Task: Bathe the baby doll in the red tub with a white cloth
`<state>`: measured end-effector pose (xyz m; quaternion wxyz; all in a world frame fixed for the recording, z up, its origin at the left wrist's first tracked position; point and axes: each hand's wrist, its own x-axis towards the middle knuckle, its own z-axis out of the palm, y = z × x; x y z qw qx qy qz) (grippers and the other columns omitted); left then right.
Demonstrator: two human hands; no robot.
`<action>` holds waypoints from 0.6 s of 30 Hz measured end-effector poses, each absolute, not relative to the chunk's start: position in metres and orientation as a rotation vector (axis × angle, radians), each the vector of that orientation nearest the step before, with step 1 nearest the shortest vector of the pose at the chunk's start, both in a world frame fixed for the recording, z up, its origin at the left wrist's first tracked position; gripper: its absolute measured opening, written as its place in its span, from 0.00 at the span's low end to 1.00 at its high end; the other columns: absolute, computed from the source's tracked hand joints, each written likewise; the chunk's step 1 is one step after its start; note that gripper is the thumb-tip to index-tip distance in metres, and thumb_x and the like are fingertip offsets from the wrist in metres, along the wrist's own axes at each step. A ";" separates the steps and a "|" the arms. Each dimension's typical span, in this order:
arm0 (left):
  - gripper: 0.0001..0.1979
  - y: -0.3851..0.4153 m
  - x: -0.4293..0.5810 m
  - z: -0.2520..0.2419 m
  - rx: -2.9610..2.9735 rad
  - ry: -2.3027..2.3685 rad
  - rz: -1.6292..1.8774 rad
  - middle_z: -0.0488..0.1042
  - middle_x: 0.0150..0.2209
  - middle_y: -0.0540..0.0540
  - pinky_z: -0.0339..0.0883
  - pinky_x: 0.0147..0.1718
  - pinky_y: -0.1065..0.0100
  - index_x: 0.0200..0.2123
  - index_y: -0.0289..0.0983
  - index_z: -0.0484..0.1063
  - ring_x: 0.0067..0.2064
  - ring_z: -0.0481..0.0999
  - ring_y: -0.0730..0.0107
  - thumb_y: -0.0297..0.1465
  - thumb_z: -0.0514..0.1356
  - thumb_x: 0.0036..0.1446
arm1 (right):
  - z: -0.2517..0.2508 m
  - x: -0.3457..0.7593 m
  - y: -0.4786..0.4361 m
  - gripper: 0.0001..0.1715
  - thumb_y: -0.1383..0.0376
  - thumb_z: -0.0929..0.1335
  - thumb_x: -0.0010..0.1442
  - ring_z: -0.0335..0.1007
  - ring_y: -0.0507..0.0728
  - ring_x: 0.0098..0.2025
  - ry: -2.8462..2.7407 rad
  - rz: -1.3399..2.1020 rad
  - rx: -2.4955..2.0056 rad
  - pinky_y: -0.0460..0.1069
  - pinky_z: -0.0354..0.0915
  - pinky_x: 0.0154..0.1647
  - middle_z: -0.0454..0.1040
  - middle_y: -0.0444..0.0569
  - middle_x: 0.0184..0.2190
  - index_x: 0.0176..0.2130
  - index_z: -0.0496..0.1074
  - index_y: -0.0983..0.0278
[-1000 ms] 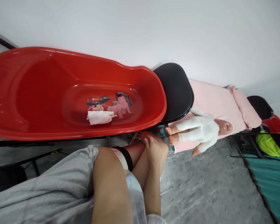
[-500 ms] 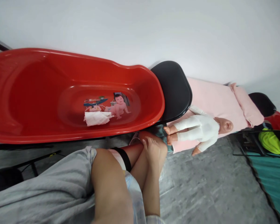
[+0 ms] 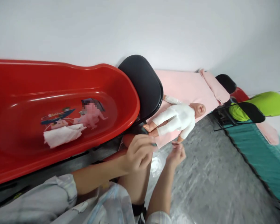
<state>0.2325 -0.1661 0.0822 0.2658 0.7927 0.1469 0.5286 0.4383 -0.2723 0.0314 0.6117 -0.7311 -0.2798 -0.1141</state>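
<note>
My left hand [image 3: 137, 152] is raised in front of my knee with its fingers curled. A small dark bit shows at its fingertips; I cannot tell if the hand holds it. My right hand [image 3: 176, 154] is just to the right with its fingertips pinched together, and nothing is visible in it. Both hands are just below the feet of a baby doll [image 3: 177, 116] in a white suit. The doll lies on its back on a pink towel [image 3: 184, 82].
A large red baby tub [image 3: 121, 81] fills the left, with a white cloth [image 3: 60, 136] lying inside. A black chair back [image 3: 140, 79] stands between tub and doll. On the grey floor [image 3: 207, 180] to the right lie a teal mat [image 3: 259, 158] and a green bundle [image 3: 268, 102].
My view has swung to the right. My left hand came up off my leg, and both hands now meet in front of the doll's feet.
</note>
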 end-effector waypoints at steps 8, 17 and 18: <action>0.37 -0.130 0.359 0.061 2.452 0.615 0.777 0.61 0.75 0.27 0.61 0.71 0.41 0.71 0.34 0.66 0.75 0.62 0.35 0.40 0.71 0.64 | 0.051 0.634 -0.260 0.21 0.45 0.65 0.64 0.77 0.63 0.54 -0.322 -0.443 -1.795 0.60 0.73 0.60 0.76 0.56 0.48 0.41 0.67 0.59; 0.60 -0.126 0.385 0.043 2.509 0.876 0.613 0.52 0.77 0.18 0.58 0.71 0.40 0.78 0.28 0.57 0.75 0.61 0.28 0.50 0.78 0.53 | 0.036 0.721 -0.222 0.73 0.28 0.30 0.60 0.81 0.67 0.50 -0.559 0.577 -1.609 0.60 0.76 0.47 0.77 0.72 0.49 0.50 0.75 0.70; 0.60 -0.125 0.385 0.040 2.512 0.887 0.626 0.53 0.77 0.18 0.59 0.71 0.40 0.78 0.27 0.57 0.75 0.62 0.28 0.49 0.78 0.53 | 0.034 0.721 -0.216 0.76 0.29 0.29 0.59 0.81 0.67 0.52 -0.639 0.564 -1.574 0.59 0.76 0.48 0.76 0.75 0.52 0.55 0.74 0.73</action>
